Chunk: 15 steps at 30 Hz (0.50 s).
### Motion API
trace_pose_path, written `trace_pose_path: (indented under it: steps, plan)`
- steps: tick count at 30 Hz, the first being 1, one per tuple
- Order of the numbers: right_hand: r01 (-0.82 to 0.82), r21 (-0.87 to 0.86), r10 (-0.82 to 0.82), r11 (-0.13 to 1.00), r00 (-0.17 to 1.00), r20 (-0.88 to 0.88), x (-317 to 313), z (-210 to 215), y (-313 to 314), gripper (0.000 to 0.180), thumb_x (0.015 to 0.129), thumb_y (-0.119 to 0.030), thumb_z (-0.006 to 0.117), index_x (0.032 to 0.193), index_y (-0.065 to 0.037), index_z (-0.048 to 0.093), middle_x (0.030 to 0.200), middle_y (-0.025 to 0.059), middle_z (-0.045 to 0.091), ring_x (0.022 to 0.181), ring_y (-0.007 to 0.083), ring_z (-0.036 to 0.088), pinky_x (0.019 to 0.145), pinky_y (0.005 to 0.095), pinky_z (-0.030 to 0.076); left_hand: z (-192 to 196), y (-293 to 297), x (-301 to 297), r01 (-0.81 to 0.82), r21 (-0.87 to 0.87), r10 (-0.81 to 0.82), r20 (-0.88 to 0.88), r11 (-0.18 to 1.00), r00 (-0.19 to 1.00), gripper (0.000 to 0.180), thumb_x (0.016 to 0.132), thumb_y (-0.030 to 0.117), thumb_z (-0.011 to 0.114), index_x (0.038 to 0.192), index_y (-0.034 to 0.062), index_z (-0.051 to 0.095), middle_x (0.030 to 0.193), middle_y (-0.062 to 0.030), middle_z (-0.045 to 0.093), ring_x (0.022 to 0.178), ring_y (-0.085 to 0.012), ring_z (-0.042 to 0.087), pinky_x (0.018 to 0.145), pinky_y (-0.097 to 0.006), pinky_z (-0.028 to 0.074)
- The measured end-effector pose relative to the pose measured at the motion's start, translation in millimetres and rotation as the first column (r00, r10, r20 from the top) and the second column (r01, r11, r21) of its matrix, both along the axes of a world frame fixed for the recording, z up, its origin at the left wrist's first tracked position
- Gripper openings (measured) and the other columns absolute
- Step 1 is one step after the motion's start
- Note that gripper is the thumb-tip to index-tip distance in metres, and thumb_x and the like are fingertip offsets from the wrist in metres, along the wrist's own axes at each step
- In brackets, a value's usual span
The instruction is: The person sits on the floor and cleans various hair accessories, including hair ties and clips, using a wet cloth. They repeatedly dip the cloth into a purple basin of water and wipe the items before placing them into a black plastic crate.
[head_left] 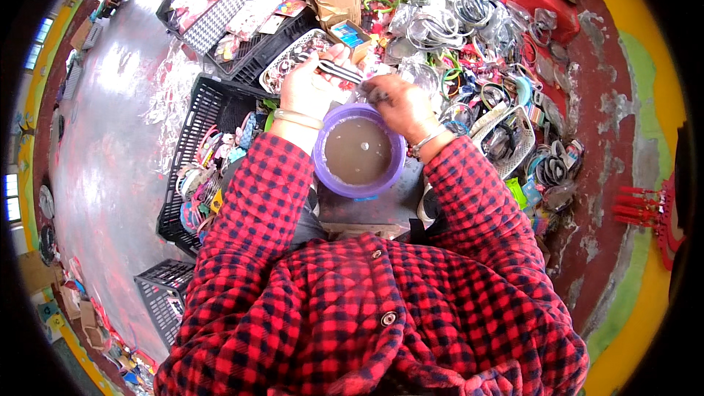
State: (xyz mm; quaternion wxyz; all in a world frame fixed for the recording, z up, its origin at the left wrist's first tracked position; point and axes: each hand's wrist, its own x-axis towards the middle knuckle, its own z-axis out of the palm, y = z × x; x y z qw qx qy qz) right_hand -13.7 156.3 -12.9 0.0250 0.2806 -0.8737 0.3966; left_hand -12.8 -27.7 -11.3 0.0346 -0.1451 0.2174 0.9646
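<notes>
My left hand (pixel 308 92) holds a narrow black-and-white striped band (pixel 339 70), gripping one end between thumb and fingers. The band's other end reaches my right hand (pixel 405 108), whose fingers are closed around a small dark grey wad (pixel 375 94); whether it is cloth or sponge I cannot make out. Just below both hands stands a round purple basin (pixel 320 169) of murky brown water with a little foam on top.
On the left, a black crate (pixel 192 147) contains colourful hair accessories. Beyond my hands lies a white basket (pixel 273 73) of small pieces. Bagged hoops (pixel 440 26) and headbands heap up ahead and right, around another white basket (pixel 522 148). A second black crate (pixel 163 286) stands lower left.
</notes>
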Motion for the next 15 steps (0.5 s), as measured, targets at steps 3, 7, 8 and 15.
trace_pose_path:
  steps: [3, 7, 8, 15]
  plan:
    - [0.265, -0.465, 0.047, 0.845, 0.829, 0.557, -20, -1, 12, 0.024, 0.078, -0.010, 0.059, 0.101, -0.005, 0.059, 0.088, 0.0068, 0.062, 0.079, 0.0117, 0.058, 0.072, 0.0264, 0.047, -7, -5, 0, 0.101, 0.073, -0.091, -0.129, 0.992, 0.988, 0.036, 0.092, 0.018, 0.041, 0.112, -0.0109, 0.047, 0.112, -0.0189, 0.053, 0.112, -0.0284, 0.048, 0.100, -0.041, 0.036]
    - [0.311, -0.721, 0.311, 0.619, 0.746, 0.588, -18, 7, 9, 0.037, 0.080, -0.015, 0.061, 0.112, -0.002, 0.049, 0.096, 0.0044, 0.058, 0.082, 0.0109, 0.056, 0.072, 0.0252, 0.046, -19, 2, 0, 0.141, 0.061, -0.126, -0.205, 0.988, 0.971, 0.031, 0.090, 0.008, 0.045, 0.114, -0.0113, 0.046, 0.111, -0.0177, 0.055, 0.106, -0.0258, 0.051, 0.097, -0.036, 0.039]
    - [0.305, -0.735, 0.316, 0.606, 0.755, 0.574, -16, 7, 5, 0.038, 0.080, -0.015, 0.062, 0.113, -0.002, 0.048, 0.096, 0.0045, 0.057, 0.082, 0.0106, 0.055, 0.072, 0.0249, 0.046, -22, 6, -1, 0.109, 0.004, -0.106, -0.180, 0.994, 0.978, 0.030, 0.089, 0.006, 0.047, 0.114, -0.0107, 0.047, 0.109, -0.0166, 0.056, 0.103, -0.0240, 0.053, 0.095, -0.034, 0.041]
    - [0.103, -0.519, 0.183, 0.848, 0.863, 0.470, -12, -10, -6, 0.043, 0.069, -0.013, 0.070, 0.107, -0.008, 0.050, 0.092, 0.0077, 0.057, 0.084, 0.0157, 0.055, 0.074, 0.0291, 0.045, -23, 16, 1, 0.086, -0.060, -0.091, -0.089, 0.994, 0.992, 0.025, 0.089, 0.006, 0.045, 0.109, -0.0087, 0.051, 0.106, -0.0158, 0.058, 0.101, -0.0236, 0.056, 0.093, -0.034, 0.043]
